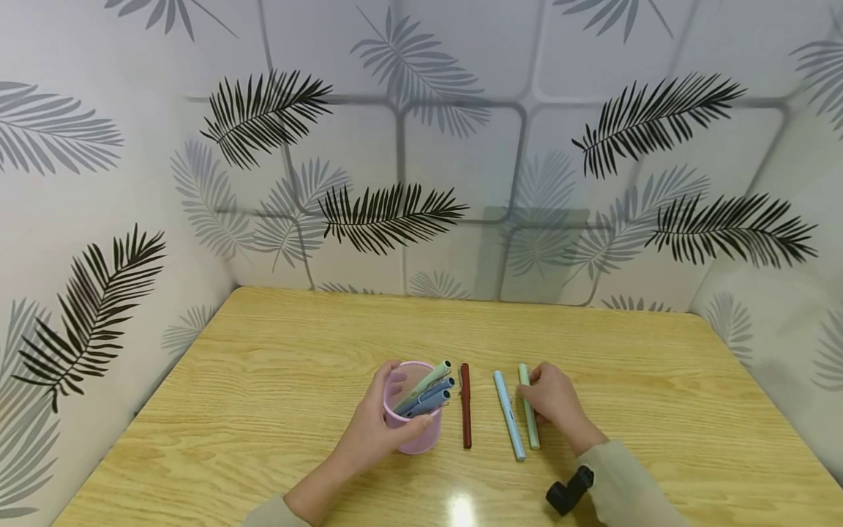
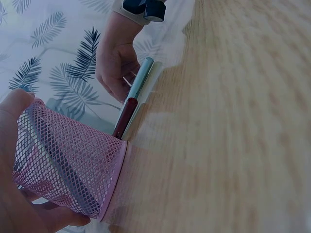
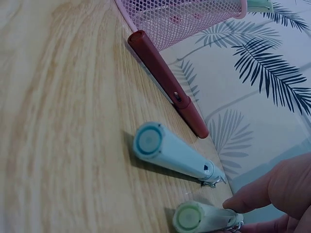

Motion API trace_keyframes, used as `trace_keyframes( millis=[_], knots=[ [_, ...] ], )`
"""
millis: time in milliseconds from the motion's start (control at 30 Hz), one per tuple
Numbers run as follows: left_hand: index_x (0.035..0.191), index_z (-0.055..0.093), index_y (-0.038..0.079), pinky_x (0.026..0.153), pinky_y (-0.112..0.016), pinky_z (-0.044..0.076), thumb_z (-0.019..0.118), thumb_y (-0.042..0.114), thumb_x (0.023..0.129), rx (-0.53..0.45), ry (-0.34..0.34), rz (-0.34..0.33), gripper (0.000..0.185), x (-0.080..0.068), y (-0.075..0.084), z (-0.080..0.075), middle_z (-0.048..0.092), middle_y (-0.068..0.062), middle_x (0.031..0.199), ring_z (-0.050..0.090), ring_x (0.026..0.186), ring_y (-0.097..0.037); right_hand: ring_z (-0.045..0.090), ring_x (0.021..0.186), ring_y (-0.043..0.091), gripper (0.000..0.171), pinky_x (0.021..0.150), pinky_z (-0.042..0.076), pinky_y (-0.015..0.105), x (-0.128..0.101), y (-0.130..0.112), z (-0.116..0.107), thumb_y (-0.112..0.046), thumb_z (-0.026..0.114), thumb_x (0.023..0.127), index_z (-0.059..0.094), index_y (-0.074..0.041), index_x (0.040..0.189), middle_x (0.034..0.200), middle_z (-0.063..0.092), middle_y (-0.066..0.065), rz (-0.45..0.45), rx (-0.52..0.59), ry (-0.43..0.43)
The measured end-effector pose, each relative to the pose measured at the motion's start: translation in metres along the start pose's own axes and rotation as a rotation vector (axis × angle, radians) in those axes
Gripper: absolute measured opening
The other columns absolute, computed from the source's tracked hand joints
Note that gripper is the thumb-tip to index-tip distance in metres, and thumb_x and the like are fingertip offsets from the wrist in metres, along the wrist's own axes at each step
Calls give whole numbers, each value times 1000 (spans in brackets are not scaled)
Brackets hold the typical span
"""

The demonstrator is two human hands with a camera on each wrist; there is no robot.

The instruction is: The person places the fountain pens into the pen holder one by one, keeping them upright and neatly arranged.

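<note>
A pink mesh cup (image 1: 413, 432) stands on the wooden table (image 1: 296, 351), and my left hand (image 1: 377, 428) grips it from the left side. Several pens (image 1: 428, 388), pale green and blue, lean out of it to the right. Right of the cup a dark red pen (image 1: 465, 405) lies flat, then a light blue pen (image 1: 509, 413), then a pale green pen (image 1: 528, 407). My right hand (image 1: 538, 399) pinches the green pen near its far end. In the right wrist view a fingertip (image 3: 262, 194) touches the green pen (image 3: 204, 218) by its clip, beside the blue pen (image 3: 175, 155) and red pen (image 3: 165, 77).
Walls papered with a leaf pattern (image 1: 388, 212) close off the table at the back and on both sides. A black camera mount (image 1: 569, 490) sits on my right wrist. Bare wood stretches behind the pens and toward the right edge (image 1: 757, 380).
</note>
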State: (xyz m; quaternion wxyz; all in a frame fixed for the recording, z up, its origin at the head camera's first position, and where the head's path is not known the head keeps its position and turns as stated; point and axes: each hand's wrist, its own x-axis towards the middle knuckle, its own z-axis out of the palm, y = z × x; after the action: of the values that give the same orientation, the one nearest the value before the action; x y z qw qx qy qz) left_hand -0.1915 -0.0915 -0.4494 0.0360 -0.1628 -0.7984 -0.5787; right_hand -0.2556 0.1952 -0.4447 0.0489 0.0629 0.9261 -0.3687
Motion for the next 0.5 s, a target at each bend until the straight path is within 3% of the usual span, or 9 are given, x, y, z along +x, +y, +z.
trace_keyframes(
  millis=[500],
  knots=[
    [144, 22, 20, 94, -48, 42, 76, 38, 76, 15, 5, 2, 89, 0, 0, 0, 42, -12, 135, 44, 121, -30, 52, 52, 17, 31, 44, 50, 30, -4, 0, -8, -10, 58, 86, 50, 10, 108, 88, 57, 19, -26, 60, 5]
  ],
)
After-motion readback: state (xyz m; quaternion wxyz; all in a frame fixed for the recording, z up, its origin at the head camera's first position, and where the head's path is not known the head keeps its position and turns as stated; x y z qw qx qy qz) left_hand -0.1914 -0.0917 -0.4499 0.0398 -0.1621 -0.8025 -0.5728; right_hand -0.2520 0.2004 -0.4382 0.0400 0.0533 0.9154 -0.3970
